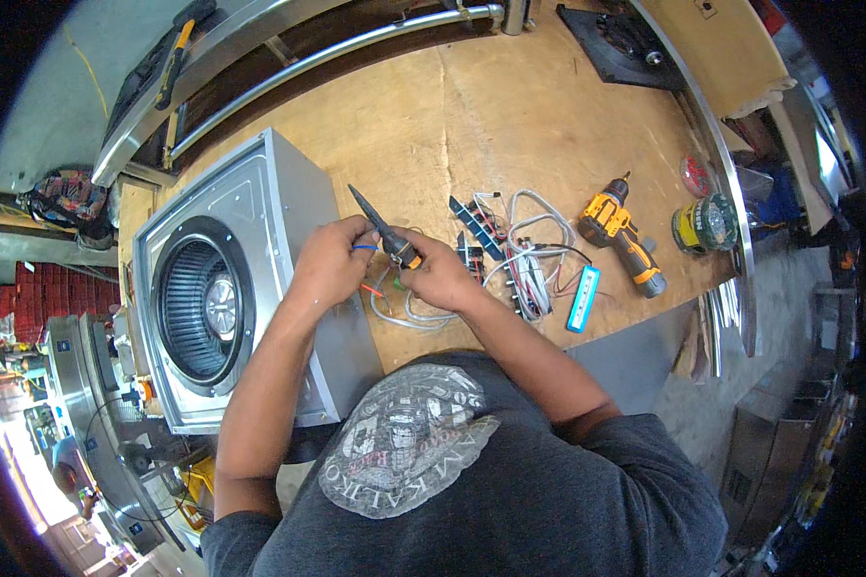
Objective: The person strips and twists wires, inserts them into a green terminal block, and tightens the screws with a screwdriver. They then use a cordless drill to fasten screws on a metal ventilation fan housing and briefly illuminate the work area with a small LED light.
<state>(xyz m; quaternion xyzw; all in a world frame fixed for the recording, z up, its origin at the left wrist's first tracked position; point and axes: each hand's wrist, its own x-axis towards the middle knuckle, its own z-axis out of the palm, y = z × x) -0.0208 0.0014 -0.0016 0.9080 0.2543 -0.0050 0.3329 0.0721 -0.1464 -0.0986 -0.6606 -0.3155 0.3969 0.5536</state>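
My view takes in a workshop with red crates (63,298) off to the left and a wooden tabletop (394,125) mid-frame, a metal rail (337,67) along its far edge. A grey fan box (303,197) stands at the tabletop's left edge. Near the right edge I see a drill (611,223), bit toward the far edge, beside a jar (707,226). My right hand (438,274) has its fingers clamped on a black pointed tool (375,216), above the near-left part of the tabletop, just beside the box. The tool's long axis slants, tip toward the far-left corner. My left hand (329,258) has its fingers together, pinching a blue wire (364,247).
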